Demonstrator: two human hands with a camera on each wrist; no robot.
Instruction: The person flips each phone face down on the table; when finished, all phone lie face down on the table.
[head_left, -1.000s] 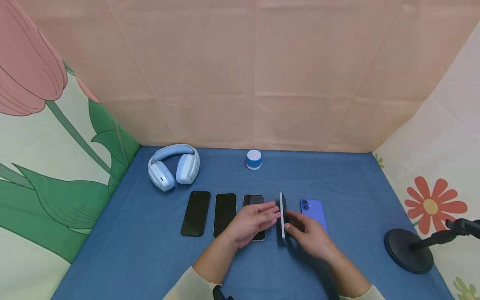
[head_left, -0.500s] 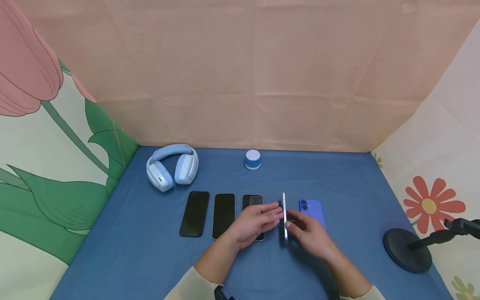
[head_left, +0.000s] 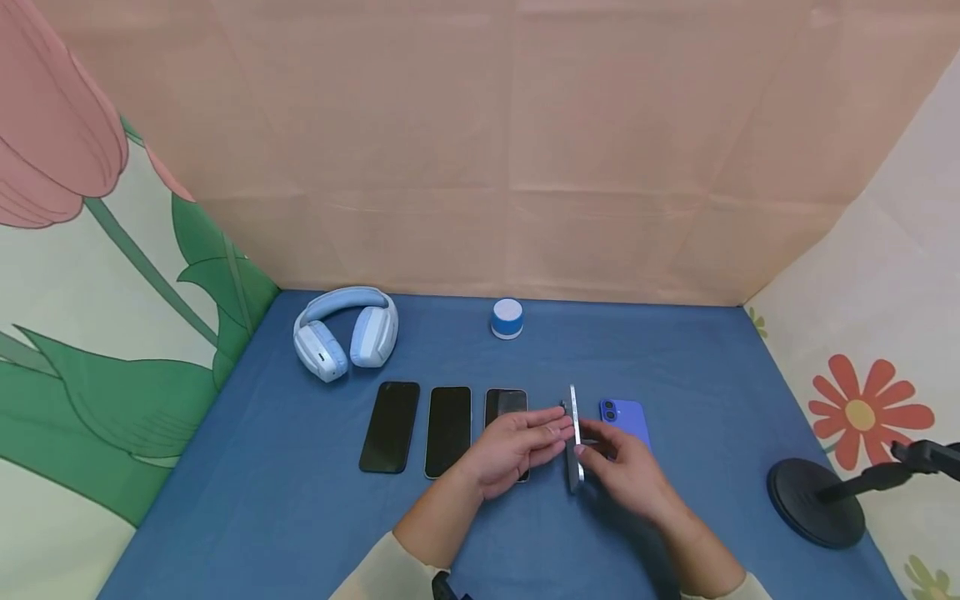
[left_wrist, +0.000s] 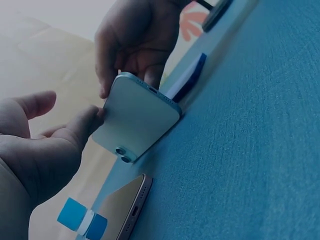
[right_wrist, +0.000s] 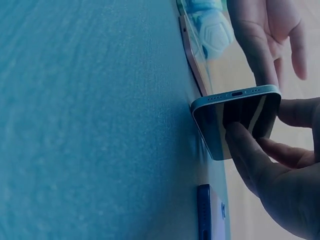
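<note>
The right hand grips the pale phone from the side of the purple phone; the left hand has its fingers extended, tips apparently touching the back from the opposite side. The pale phone stands on a long edge just left of the purple phone, its long axis running front to back and its screen turned toward the purple phone; whether its lower edge meets the cloth I cannot tell. The right hand is nearer the purple phone. Further left of that lies a dark phone, partly hidden by the left hand
</note>
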